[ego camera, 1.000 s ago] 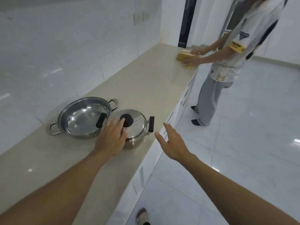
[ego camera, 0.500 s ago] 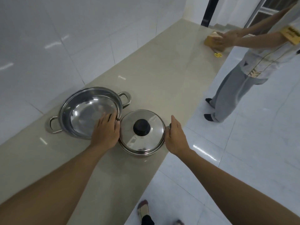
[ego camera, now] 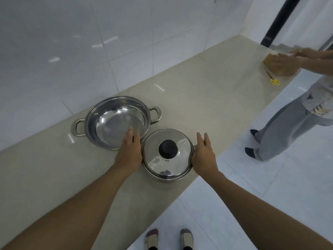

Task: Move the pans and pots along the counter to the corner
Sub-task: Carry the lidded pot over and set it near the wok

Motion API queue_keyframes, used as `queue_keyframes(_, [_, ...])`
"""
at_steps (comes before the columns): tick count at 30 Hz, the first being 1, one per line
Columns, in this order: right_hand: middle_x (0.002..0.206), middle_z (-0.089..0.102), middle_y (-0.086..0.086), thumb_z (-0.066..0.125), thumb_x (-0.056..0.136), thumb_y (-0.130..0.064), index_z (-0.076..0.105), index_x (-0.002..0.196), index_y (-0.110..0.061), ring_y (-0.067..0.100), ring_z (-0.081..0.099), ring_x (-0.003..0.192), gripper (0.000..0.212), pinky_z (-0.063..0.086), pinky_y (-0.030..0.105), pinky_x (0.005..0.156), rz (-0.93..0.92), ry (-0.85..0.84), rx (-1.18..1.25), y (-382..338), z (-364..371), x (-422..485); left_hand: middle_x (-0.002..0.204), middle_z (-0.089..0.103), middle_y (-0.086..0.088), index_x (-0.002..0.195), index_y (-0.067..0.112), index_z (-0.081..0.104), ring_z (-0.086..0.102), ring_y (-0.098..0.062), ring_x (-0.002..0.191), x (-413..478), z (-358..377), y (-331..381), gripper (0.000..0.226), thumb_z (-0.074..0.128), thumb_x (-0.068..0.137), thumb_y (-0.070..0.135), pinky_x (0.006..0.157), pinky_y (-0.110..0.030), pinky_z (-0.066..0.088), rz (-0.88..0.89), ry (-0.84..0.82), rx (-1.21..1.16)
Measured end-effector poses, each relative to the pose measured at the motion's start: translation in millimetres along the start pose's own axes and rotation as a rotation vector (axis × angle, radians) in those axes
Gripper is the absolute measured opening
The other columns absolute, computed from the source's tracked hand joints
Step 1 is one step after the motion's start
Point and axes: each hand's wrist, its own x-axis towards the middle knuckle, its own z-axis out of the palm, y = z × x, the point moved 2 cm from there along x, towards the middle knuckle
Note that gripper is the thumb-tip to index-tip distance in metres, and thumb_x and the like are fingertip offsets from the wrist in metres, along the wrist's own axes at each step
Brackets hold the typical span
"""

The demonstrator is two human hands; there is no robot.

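A small steel pot with a lid (ego camera: 171,165) and a black knob (ego camera: 168,149) stands near the counter's front edge. My left hand (ego camera: 130,152) lies against its left side and my right hand (ego camera: 203,156) against its right side, fingers fairly straight and pointing forward. Both hands cover the pot's black side handles. Whether the thumbs hook under the handles is hidden. A wider, open steel pan (ego camera: 115,121) with two loop handles sits just behind and to the left, touching or nearly touching the pot. My left fingertips overlap its near rim.
The beige counter (ego camera: 207,98) runs far right along a white tiled wall. At its far end another person (ego camera: 288,127) handles a brown box (ego camera: 275,66), with yellow scissors (ego camera: 273,80) beside it. The counter's edge drops to white floor tiles on the right.
Both hands have closed in on the lidded pot's sides, the right coming from mid-air off the counter. My view has tilted downward; the pot and pan stay in the same arrangement.
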Motion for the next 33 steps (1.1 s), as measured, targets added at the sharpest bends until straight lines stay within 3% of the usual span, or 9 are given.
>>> queue_keyframes(3, [0.165, 0.003, 0.02, 0.052, 0.095, 0.001, 0.012, 0.157, -0.007, 0.038, 0.032, 0.143, 0.074, 0.044, 0.045, 0.101, -0.072, -0.066, -0.012, 0.7, -4.3, 6.7, 0.163, -0.004, -0.022, 0.151, 0.001, 0.016, 0.003, -0.037, 0.151, -17.0, 0.9, 3.1, 0.069, 0.044, 0.089, -0.013, 0.122, -0.045, 0.019, -0.086, -0.019, -0.029])
queue_keyframes(10, [0.164, 0.008, 0.022, 0.046, 0.099, 0.0, 0.011, 0.156, 0.0, 0.037, 0.024, 0.147, 0.067, 0.037, 0.043, 0.108, -0.282, -0.179, -0.006, -8.2, -11.0, 3.8, 0.155, 0.017, -0.023, 0.149, -0.003, 0.02, 0.034, -0.039, 0.137, -73.1, -2.8, 6.6, 0.065, 0.051, 0.092, 0.0, 0.114, -0.045, 0.034, -0.258, 0.072, -0.084])
queue_keyframes(14, [0.164, 0.011, 0.023, 0.043, 0.1, -0.001, 0.014, 0.156, 0.0, 0.034, 0.016, 0.15, 0.063, 0.032, 0.043, 0.111, -0.413, -0.229, 0.028, -35.3, -10.0, -7.3, 0.162, -0.006, -0.025, 0.154, -0.003, 0.007, 0.004, -0.038, 0.151, -117.3, -14.5, -4.1, 0.073, 0.05, 0.095, 0.002, 0.121, -0.043, 0.019, -0.426, 0.102, -0.065])
queue_keyframes(16, [0.163, 0.013, 0.023, 0.043, 0.1, -0.001, 0.015, 0.156, 0.001, 0.032, 0.013, 0.152, 0.062, 0.03, 0.041, 0.113, -0.473, -0.257, 0.042, -53.0, -7.8, -19.1, 0.162, -0.011, -0.025, 0.154, -0.004, 0.002, -0.002, -0.036, 0.152, -141.9, -23.4, -12.1, 0.077, 0.051, 0.095, 0.0, 0.122, -0.041, 0.016, -0.478, 0.132, -0.066])
queue_keyframes(18, [0.163, 0.016, 0.022, 0.043, 0.1, -0.001, 0.017, 0.155, 0.001, 0.032, 0.014, 0.151, 0.061, 0.03, 0.04, 0.114, -0.529, -0.295, 0.048, -72.3, -2.6, -35.0, 0.162, -0.012, -0.023, 0.154, -0.004, 0.001, -0.003, -0.035, 0.152, -170.0, -33.3, -22.9, 0.079, 0.051, 0.094, -0.001, 0.123, -0.038, 0.014, -0.537, 0.164, -0.073])
queue_keyframes(21, [0.157, 0.028, 0.023, 0.041, 0.098, 0.002, 0.023, 0.153, 0.002, 0.038, 0.035, 0.141, 0.058, 0.038, 0.044, 0.108, -0.614, -0.333, 0.074, -107.1, 8.5, -64.3, 0.163, -0.012, -0.022, 0.155, -0.003, 0.002, 0.001, -0.036, 0.152, -217.6, -48.4, -42.6, 0.078, 0.051, 0.094, -0.001, 0.121, -0.038, 0.017, -0.619, 0.212, -0.103])
queue_keyframes(24, [0.159, 0.026, 0.018, 0.041, 0.096, 0.005, 0.024, 0.153, -0.001, 0.036, 0.039, 0.137, 0.06, 0.041, 0.043, 0.107, -0.712, -0.361, 0.088, -146.5, 25.8, -103.9, 0.163, -0.01, -0.022, 0.154, -0.003, 0.005, 0.005, -0.038, 0.152, -274.8, -63.7, -67.5, 0.074, 0.048, 0.094, -0.001, 0.12, -0.039, 0.019, -0.689, 0.281, -0.115])
queue_keyframes(29, [0.165, 0.015, 0.016, 0.037, 0.102, -0.004, 0.021, 0.156, -0.004, 0.029, 0.017, 0.151, 0.057, 0.023, 0.035, 0.118, -0.813, -0.437, 0.056, -208.7, 69.0, -191.3, 0.164, -0.008, -0.021, 0.153, -0.002, 0.009, 0.006, -0.037, 0.151, -384.1, -86.7, -117.6, 0.07, 0.045, 0.093, -0.005, 0.12, -0.043, 0.022, -0.807, 0.371, -0.104])
queue_keyframes(33, [0.166, 0.012, 0.013, 0.036, 0.102, -0.004, 0.02, 0.157, -0.007, 0.028, 0.015, 0.152, 0.057, 0.019, 0.036, 0.12, -0.88, -0.506, 0.061, -257.8, 103.4, -276.1, 0.163, -0.006, -0.023, 0.151, -0.005, 0.012, 0.005, -0.038, 0.151, -480.6, -105.6, -156.2, 0.066, 0.046, 0.094, -0.005, 0.119, -0.043, 0.024, -0.88, 0.445, -0.114])
